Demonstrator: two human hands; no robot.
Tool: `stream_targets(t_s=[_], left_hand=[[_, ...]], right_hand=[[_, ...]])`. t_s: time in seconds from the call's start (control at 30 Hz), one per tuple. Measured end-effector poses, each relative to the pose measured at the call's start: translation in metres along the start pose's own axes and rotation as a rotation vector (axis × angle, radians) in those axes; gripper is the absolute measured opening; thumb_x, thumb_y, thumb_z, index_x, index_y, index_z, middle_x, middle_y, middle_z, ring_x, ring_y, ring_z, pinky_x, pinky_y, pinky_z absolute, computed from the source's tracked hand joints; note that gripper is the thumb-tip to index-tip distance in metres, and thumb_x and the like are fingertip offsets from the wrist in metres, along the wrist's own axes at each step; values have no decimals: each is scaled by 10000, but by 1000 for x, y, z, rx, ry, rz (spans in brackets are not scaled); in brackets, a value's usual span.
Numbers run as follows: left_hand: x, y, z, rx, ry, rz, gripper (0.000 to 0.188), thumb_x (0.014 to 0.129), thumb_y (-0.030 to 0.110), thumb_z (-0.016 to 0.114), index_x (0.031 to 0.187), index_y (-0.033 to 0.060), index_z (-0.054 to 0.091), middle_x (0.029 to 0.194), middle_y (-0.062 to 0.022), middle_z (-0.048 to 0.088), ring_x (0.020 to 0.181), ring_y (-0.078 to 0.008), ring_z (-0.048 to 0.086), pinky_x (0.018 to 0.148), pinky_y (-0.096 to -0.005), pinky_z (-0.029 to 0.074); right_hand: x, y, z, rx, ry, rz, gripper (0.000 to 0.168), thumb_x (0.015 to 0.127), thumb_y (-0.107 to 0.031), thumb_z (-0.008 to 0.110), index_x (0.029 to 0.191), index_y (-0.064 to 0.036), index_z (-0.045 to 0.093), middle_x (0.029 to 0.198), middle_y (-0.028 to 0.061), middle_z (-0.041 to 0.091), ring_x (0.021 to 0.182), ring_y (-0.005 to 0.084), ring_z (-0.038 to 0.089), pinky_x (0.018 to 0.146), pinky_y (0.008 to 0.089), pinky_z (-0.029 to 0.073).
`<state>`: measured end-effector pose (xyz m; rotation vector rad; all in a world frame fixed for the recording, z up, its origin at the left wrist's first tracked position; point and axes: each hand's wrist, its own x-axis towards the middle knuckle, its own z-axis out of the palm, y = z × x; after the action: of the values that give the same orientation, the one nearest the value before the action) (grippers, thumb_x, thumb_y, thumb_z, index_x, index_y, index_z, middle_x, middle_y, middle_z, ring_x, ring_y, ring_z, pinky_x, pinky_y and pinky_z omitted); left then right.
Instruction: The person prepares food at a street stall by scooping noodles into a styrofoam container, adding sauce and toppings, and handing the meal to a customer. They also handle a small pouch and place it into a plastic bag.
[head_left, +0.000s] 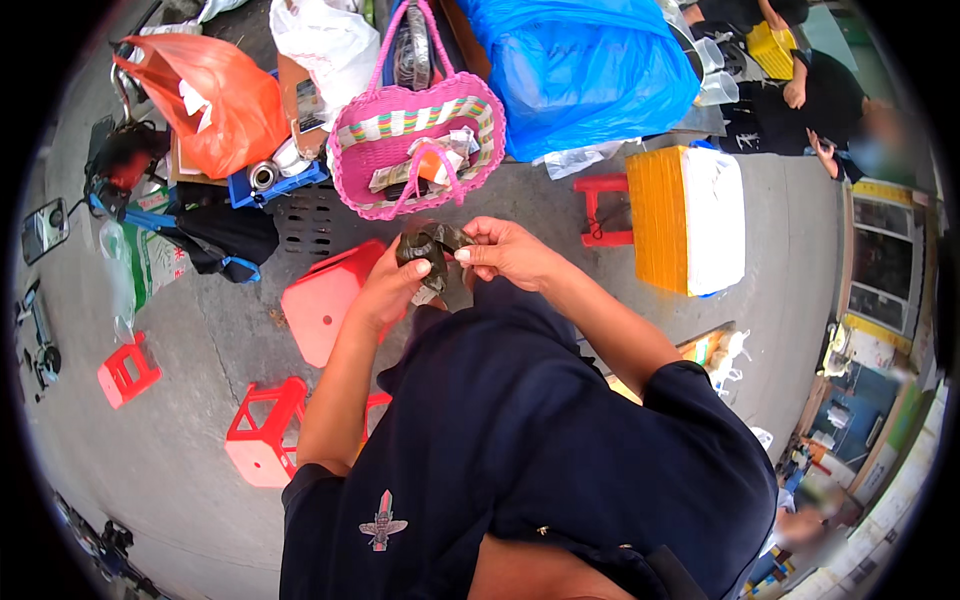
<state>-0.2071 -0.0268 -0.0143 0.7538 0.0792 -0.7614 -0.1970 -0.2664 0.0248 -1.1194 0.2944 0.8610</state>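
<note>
My left hand (388, 289) holds a small bundle wrapped in dark green leaf (422, 249), which looks like a zongzi. A loose end of the leaf (452, 238) is pinched between the thumb and fingers of my right hand (504, 253). The wrap looks shiny, and what is inside it does not show. Just beyond my hands stands a pink woven basket (360, 150) with two handles. Banknotes (394, 177) and other small items lie inside it.
Red plastic stools (330, 304) stand at left. A yellow-sided box (658, 219) and another red stool (604, 210) are at right. Beyond are a blue plastic bag (585, 67), an orange bag (225, 112) and a blue tray (241, 189). People in dark clothes (787, 105) are at far right.
</note>
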Motion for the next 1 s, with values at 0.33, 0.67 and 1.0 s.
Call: stream_targets(t_s=[0.33,0.67,1.0], left_hand=[[70,-63,73,1134,-28,31,803,724,209,906,1373,-30,498,1242,-137,610,1174,-298,629,990,-387,503],[97,-123,162,2034,-318,538,829,691,143,868,1411,11,478,1277,-165,542,1268,-375,507,1025,-472,448],[111,-145,183,2087,-247,548,823,682,150,870,1415,54,506,1287,-154,556,1258,-353,522,1021,-454,454]], right_hand=[[-75,74,-110,556,704,-173,239,975,-324,716,1037,-116,616,877,-3,656,726,114,571,620,268,473],[-111,108,-155,641,714,94,412,843,-541,809,865,-164,646,778,-26,595,688,110,514,596,295,432],[-131,124,-187,682,715,-68,235,891,-35,669,1106,-68,582,959,69,649,788,173,626,611,297,547]])
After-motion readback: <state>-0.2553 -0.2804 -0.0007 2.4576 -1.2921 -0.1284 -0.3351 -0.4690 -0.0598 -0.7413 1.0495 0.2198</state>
